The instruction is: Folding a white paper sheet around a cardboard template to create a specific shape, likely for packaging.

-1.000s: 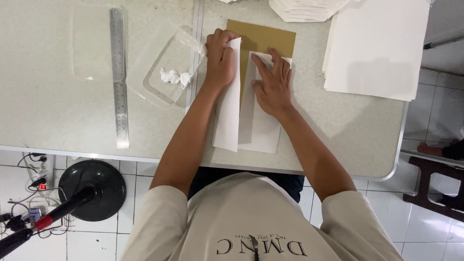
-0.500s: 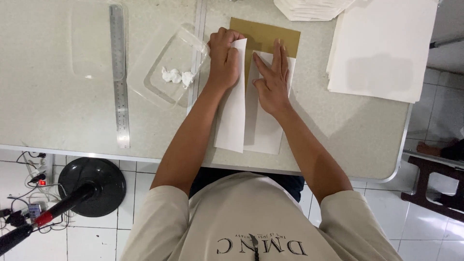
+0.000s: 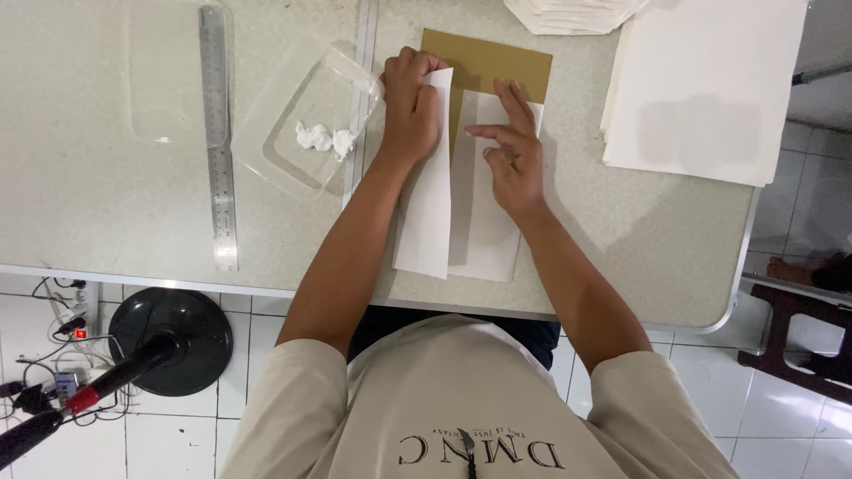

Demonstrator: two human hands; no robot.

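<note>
1. So there's a white sheet of paper (image 3: 484,213) lying near the front edge of the table (image 3: 106,213), about mid-width, with its left part folded over into a long narrow flap (image 3: 428,191) that runs from the near edge up toward the back

2. Under the far end of the paper sits a brown card (image 3: 497,62), only its top strip and a sliver between the flap and the flat part showing

3. Left hand (image 3: 410,102) is curled into a loose fist pressing down on the far end of the flap, knuckles on the paper; it isn't gripping anything as far as I can see

4. Right hand (image 3: 510,146) lies on the flat right part of the sheet, fingers stretched out and slightly spread, palm down, holding nothing

5. Just left of the left hand there's a clear plastic tray (image 3: 284,164), tilted at an angle, with a small white blob (image 3: 324,137) in it, maybe glue or crumpled tissue, hard to say from up here

6. Further left a long metal ruler (image 3: 217,133) lies straight, running from the back toward the front edge

7. At the back right corner there's a stack of white sheets (image 3: 710,89), and another pile of white paper (image 3: 568,13) pokes in at the back edge

8. Down on the tiled floor at the left stands a black round stand base (image 3: 182,337)
</note>
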